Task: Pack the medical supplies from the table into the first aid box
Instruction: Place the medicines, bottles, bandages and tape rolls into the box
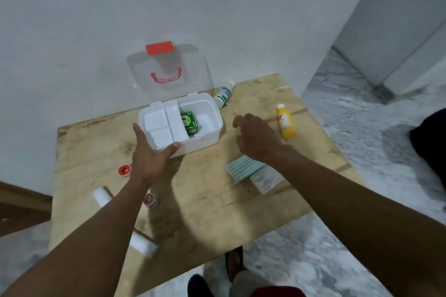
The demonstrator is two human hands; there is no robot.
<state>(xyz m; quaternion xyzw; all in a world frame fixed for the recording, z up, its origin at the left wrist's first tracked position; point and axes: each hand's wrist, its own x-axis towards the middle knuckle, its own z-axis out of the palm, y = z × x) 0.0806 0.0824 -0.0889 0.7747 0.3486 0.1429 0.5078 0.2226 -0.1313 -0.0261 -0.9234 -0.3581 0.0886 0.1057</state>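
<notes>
The white first aid box point(210, 136) stands open at the back of the wooden table point(205, 200), its clear lid point(169, 67) leaning on the wall. A white divider tray point(164, 123) fills its left half, and a green packet point(190, 122) lies in the right half. My left hand point(149, 152) grips the box's front left corner. My right hand point(255, 137) hovers empty to the right of the box, fingers apart. A yellow bottle point(286, 122) lies right of that hand. Face masks point(243, 167) and a clear packet point(265, 179) lie under my right wrist.
A white and green bottle point(224, 95) lies behind the box by the wall. Left of my arm are a red tape roll point(124, 170), a white gauze roll point(101, 196), a small pinkish roll point(150, 199) and another white roll point(142, 245). Marble floor surrounds the table.
</notes>
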